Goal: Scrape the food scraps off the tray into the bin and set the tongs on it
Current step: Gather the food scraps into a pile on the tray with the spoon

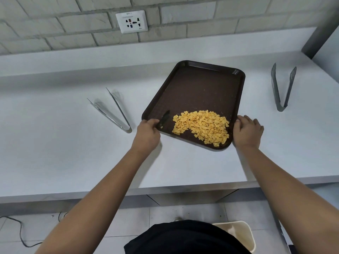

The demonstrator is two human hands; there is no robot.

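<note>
Shirt: my black top [183,239] fills the bottom edge of the head view, nearest the camera.
Bin: cream bin [240,233] stands on the tiled floor below the counter, at my right, partly hidden by my top.
Left hand: my left hand [146,133] grips the near left corner of the tray, fingers curled over its rim.
Right hand: my right hand [246,131] grips the near right edge, thumb on the rim; the fingers beneath are hidden.
Tray: dark brown tray [198,88] sits on the white counter [73,153], turned at an angle; whether its near edge is lifted I cannot tell.
Scraps: yellow flakes [201,126] lie heaped at the near end of the tray, between my hands.
Left tongs: shiny tongs [111,110] lie on the counter left of the tray, apart from it, arms spread.
Right tongs: grey slotted tongs [282,87] lie well right of the tray, arms spread.
Wall: socket [131,21] is set in the pale brick wall behind.
</note>
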